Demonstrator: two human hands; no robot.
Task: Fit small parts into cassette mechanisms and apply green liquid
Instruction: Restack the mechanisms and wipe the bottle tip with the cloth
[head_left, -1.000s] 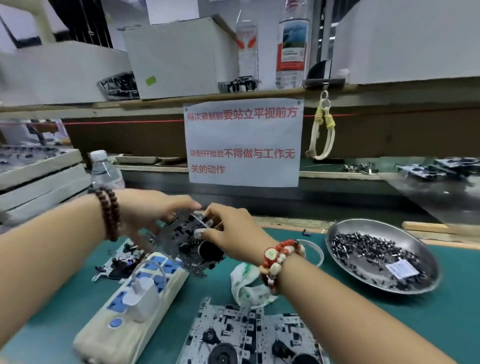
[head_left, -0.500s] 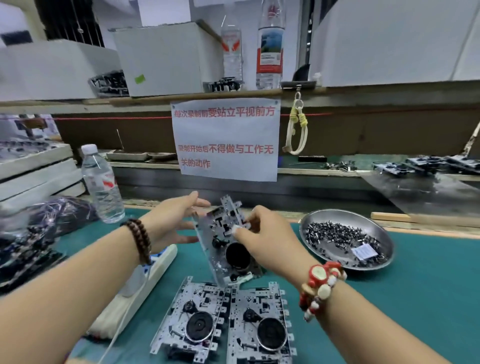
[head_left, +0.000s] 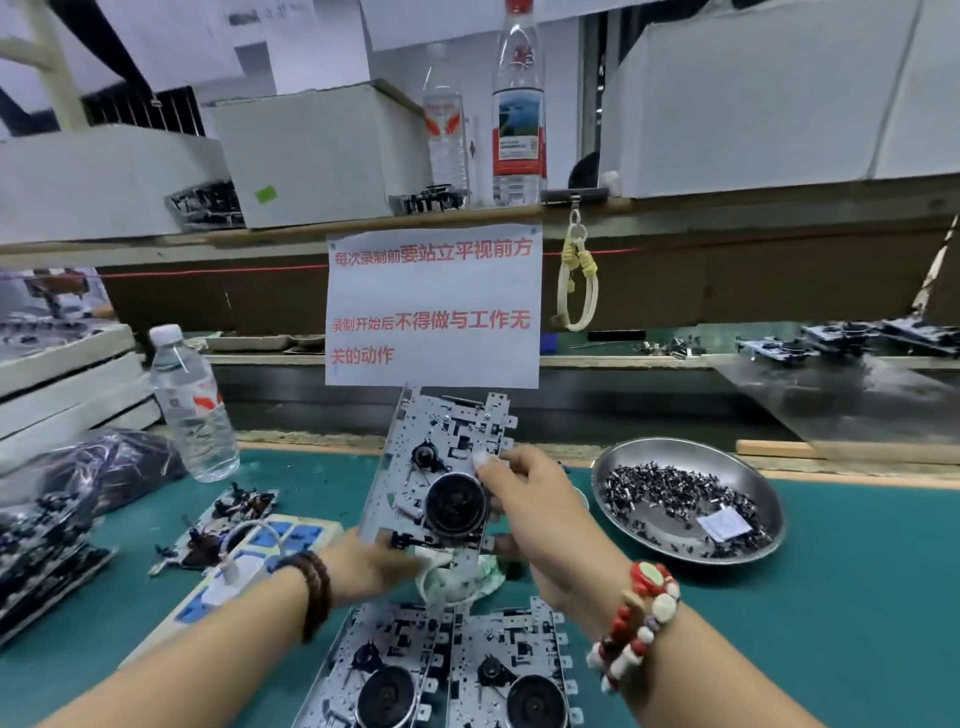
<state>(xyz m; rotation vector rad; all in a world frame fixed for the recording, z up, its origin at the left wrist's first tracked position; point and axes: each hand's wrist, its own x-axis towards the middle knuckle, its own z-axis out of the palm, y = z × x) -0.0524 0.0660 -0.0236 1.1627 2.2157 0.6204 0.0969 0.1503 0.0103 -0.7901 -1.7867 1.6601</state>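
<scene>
Green work mat (head_left: 857, 597) carries the station; white boxes and two bottles stand on the shelf above, with a printed notice (head_left: 434, 306) hanging from its edge. A cassette mechanism (head_left: 441, 467) is held upright above the mat, centre of view, its black round wheel facing the camera. Right hand (head_left: 540, 514) grips the mechanism's right edge, thumb across the front plate, fingers curled behind and hidden. Left hand (head_left: 374, 566) sits low under the mechanism's bottom edge; its fingers are blurred and partly covered by the plate, so whether it grips cannot be told. Two further mechanisms (head_left: 441, 670) lie flat side by side on the mat at the near edge, cut off by the frame. A steel dish (head_left: 623, 462) of small dark parts and a white slip sits right of the hands. A power strip (head_left: 280, 540) lies left, a water bottle (head_left: 192, 405) stands beyond it. A white-green crumpled item (head_left: 483, 577) lies beneath the hands, unclear.
</scene>
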